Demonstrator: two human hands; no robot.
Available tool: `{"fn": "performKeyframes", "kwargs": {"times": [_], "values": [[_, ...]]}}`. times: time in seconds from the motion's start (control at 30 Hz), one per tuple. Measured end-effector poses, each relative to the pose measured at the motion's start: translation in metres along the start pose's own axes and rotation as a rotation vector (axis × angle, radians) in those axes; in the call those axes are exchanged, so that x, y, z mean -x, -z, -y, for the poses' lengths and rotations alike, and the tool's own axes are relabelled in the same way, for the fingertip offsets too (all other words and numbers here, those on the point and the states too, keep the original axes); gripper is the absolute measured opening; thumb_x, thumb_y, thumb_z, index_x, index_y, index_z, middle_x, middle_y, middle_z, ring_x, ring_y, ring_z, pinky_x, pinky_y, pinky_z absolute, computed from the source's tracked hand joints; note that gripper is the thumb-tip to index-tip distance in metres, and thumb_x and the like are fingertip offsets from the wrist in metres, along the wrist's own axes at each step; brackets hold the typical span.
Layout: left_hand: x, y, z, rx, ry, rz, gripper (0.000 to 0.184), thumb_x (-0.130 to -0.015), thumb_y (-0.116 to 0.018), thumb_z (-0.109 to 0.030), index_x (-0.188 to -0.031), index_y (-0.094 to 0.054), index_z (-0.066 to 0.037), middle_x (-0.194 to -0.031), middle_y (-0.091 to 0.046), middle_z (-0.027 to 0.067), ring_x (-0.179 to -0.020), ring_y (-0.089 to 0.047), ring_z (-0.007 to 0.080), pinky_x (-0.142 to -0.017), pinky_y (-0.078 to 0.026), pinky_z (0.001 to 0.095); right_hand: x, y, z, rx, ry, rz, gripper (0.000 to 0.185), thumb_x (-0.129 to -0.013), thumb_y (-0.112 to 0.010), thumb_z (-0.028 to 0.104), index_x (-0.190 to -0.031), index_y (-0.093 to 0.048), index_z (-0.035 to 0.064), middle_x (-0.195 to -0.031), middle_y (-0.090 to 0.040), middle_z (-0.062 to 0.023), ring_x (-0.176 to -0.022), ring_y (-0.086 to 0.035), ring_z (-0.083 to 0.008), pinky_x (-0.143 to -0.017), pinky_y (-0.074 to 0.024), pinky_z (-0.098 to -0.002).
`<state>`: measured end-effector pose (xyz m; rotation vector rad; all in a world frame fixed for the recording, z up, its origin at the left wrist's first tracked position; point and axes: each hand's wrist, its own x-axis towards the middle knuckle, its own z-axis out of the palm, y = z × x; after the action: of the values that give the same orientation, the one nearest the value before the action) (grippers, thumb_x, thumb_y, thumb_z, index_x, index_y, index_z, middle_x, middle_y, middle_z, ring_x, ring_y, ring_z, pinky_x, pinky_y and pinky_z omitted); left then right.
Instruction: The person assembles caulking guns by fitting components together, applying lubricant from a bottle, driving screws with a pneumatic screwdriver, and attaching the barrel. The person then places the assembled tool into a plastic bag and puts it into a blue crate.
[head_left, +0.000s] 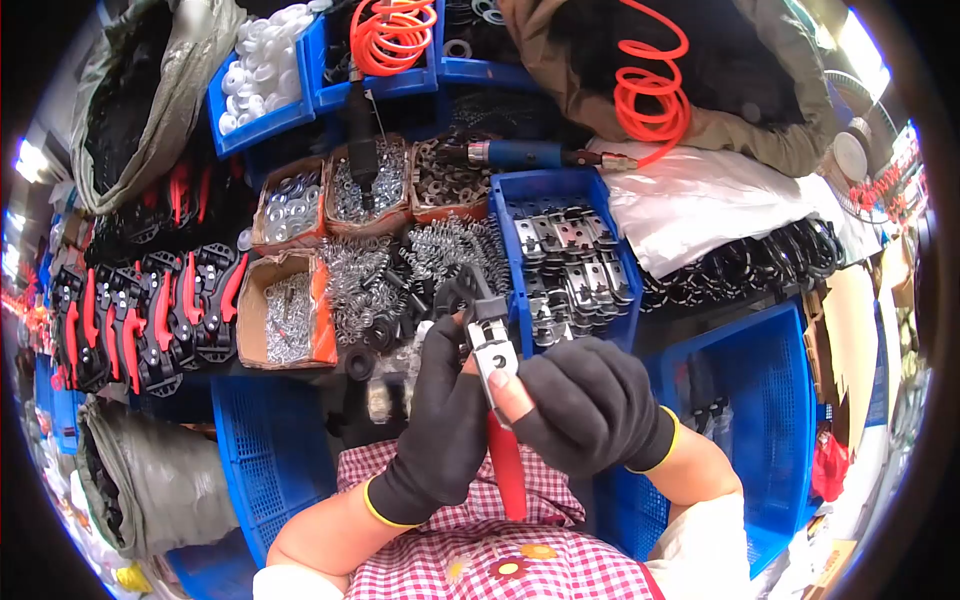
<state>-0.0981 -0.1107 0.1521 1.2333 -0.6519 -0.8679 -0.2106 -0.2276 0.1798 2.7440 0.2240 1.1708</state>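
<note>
A clamp-like tool [492, 352] with a metal body, a black upper end and a red handle is held upright in front of the checked apron. My left hand [436, 420], in a black glove with bare fingertips, grips its left side. On its right side my right hand [585, 408], gloved the same way, is closed with the bare thumb pressed on the metal plate. Behind the tool lie a heap of metal springs [365, 275] and some black rings. A blue bin of metal brackets [570, 235] stands just beyond my right hand.
Cardboard boxes of small parts [290, 310] stand behind the springs. Red and black assemblies [150, 315] line the left. A blue power driver [525, 154] lies at the back, below coiled orange hoses [650, 95]. Blue crates [270, 450] flank the apron, and a white sheet [690, 200] lies back right.
</note>
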Motion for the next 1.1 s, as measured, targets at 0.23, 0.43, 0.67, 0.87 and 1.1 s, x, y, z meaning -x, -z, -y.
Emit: {"fn": "performKeyframes", "kwargs": {"times": [0.23,0.43,0.67,0.87,1.1], "values": [[0.012,-0.019,-0.014,0.099,0.070,-0.052,0.030,-0.101,-0.044,-0.019,-0.127,-0.042,-0.003,-0.103,-0.052,0.0014,-0.087,-0.050,0.0068,-0.077,-0.045,0.0240,0.010,0.018,0.010,0.054,-0.035,-0.068,0.034,-0.069,-0.073,0.010,-0.102,-0.067,0.0036,-0.086,-0.055,-0.0037,-0.073,-0.058,-0.0180,-0.055,-0.0469,-0.0285],[0.030,-0.022,0.002,0.046,-0.031,-0.001,0.042,-0.103,-0.036,-0.032,-0.136,-0.036,-0.007,-0.118,-0.053,0.0062,-0.104,-0.053,0.0140,-0.088,-0.046,0.0306,0.020,0.035,0.017,-0.045,-0.130,-0.034,0.036,-0.077,-0.067,0.020,-0.108,-0.062,0.0017,-0.104,-0.058,-0.0125,-0.092,-0.062,-0.0270,-0.076,-0.0548,-0.0357],[0.031,-0.011,0.032,0.518,0.138,0.187,0.052,-0.078,-0.064,-0.027,-0.125,-0.049,-0.011,-0.101,-0.059,0.0043,-0.074,-0.059,0.0168,-0.064,-0.050,0.0308,0.043,0.050,0.015,-0.492,-0.449,-0.041,0.038,-0.076,-0.073,0.019,-0.112,-0.063,0.0106,-0.110,-0.062,-0.0088,-0.094,-0.062,-0.0271,-0.082,-0.0496,-0.0385],[0.051,0.012,0.025,0.510,0.292,0.138,0.060,-0.074,-0.062,-0.034,-0.128,-0.049,-0.013,-0.100,-0.060,0.0060,-0.063,-0.058,0.0184,-0.054,-0.050,0.0335,0.122,0.086,-0.119,0.901,-0.890,-0.100,0.024,-0.071,-0.067,0.011,-0.093,-0.057,0.0059,-0.088,-0.056,-0.0114,-0.088,-0.056,-0.0298,-0.075,-0.0484,-0.0448],[0.076,0.039,-0.028,0.389,0.202,0.197,0.066,-0.068,-0.072,-0.016,-0.128,-0.044,-0.009,-0.112,-0.056,0.0084,-0.080,-0.062,0.0211,-0.066,-0.055,0.0342,0.109,0.188,-0.086,0.634,-0.859,0.474,0.034,-0.067,-0.079,0.018,-0.092,-0.058,0.0073,-0.087,-0.060,-0.0133,-0.083,-0.063,-0.0341,-0.070,-0.0504,-0.0435]]}}
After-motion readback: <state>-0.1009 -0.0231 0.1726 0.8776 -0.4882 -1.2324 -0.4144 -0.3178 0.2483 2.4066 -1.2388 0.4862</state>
